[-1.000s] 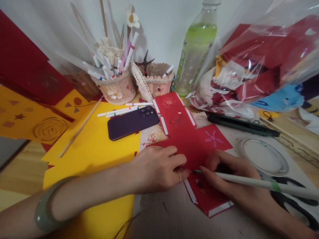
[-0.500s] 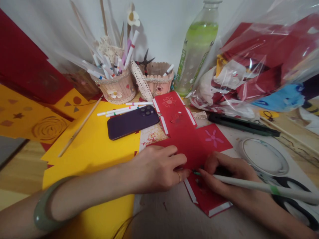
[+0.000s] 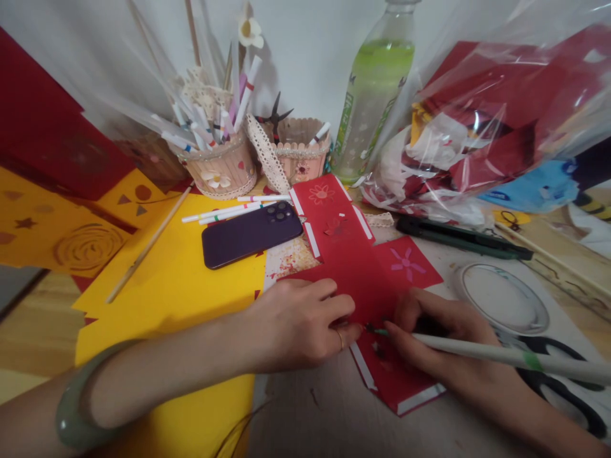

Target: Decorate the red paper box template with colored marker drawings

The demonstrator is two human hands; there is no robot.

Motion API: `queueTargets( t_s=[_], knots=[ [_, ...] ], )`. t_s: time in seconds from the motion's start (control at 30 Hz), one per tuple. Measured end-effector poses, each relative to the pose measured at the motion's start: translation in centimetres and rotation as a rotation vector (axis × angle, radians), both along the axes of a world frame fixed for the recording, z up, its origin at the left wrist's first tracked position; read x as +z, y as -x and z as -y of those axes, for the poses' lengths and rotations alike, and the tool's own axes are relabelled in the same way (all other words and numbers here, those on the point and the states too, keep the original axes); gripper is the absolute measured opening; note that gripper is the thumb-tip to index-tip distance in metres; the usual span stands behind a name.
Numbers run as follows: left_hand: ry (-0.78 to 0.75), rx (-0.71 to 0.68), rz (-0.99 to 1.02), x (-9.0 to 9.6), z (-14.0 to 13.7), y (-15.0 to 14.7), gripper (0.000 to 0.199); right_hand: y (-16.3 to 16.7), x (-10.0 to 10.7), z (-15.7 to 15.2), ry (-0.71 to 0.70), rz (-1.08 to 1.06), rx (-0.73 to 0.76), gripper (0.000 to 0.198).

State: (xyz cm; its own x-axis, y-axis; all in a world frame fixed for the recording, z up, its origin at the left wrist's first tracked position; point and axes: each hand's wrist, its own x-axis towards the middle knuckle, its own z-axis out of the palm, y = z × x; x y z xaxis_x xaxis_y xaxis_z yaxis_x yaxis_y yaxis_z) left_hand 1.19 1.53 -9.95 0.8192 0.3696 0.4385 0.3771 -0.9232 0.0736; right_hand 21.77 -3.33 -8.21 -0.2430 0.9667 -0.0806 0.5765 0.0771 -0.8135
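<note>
A cross-shaped piece of red card (image 3: 353,273) lies on the table, with white strips along its edges and flowers drawn on its arms. My left hand (image 3: 305,318) is closed, its curled fingers holding the card down at its left edge. Between the fingers of my right hand (image 3: 434,331) is a white marker (image 3: 482,350) with a green band. Its green tip meets the card close to my left fingertips, beside small dark marks. The lower part of the card is partly covered by my right hand.
A dark phone (image 3: 252,234) lies on yellow card (image 3: 191,254), with loose markers behind it. At the back stand a decorated pen pot (image 3: 222,168), a drink bottle (image 3: 372,95) and a plastic bag (image 3: 515,114). To the right are a black cutter (image 3: 463,237), a tape roll (image 3: 544,305) and scissors (image 3: 568,394).
Both hands stay at nearly the same spot on the card, with the marker tip still near the left fingertips. The whole view has shifted slightly.
</note>
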Motion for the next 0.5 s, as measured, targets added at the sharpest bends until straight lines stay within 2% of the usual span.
queueTargets(
  t_s=[0.27,0.37,0.5],
  knots=[
    [0.043,0.025,0.004,0.5,0.1,-0.2,0.029,0.3,0.0,-0.4,0.014,-0.025,-0.054,0.025],
    [0.081,0.024,-0.023,0.3,0.1,-0.2,0.030,-0.2,-0.2,-0.4,-0.028,-0.165,-0.174,0.026],
    [0.034,-0.015,-0.051,0.1,-0.2,0.3,0.027,-1.0,-0.5,-0.5,-0.058,-0.439,-0.300,0.028]
  ],
)
